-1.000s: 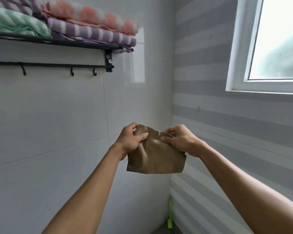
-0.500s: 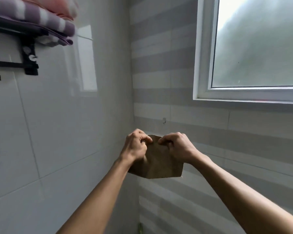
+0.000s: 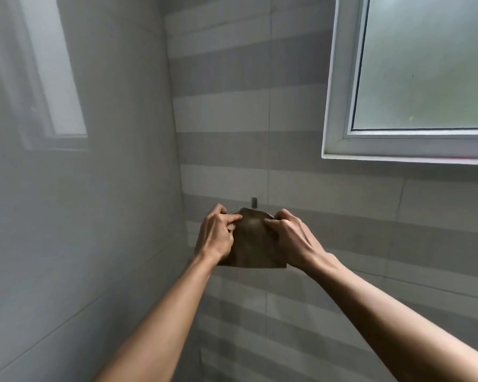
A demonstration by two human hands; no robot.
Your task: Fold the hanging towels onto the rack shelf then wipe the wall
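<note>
At centre frame the left hand [image 3: 217, 234] and right hand [image 3: 289, 238] each pinch an upper corner of a brown cloth [image 3: 253, 244] hanging between them. Behind its top edge sits what may be a hook [image 3: 254, 202] on the striped wall [image 3: 342, 202]; a window [image 3: 414, 78] fills the upper right.

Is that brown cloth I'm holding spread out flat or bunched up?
Partly bunched. The left hand and right hand pinch the brown cloth along its puckered top edge, close together, while the lower part hangs flatter.
</note>
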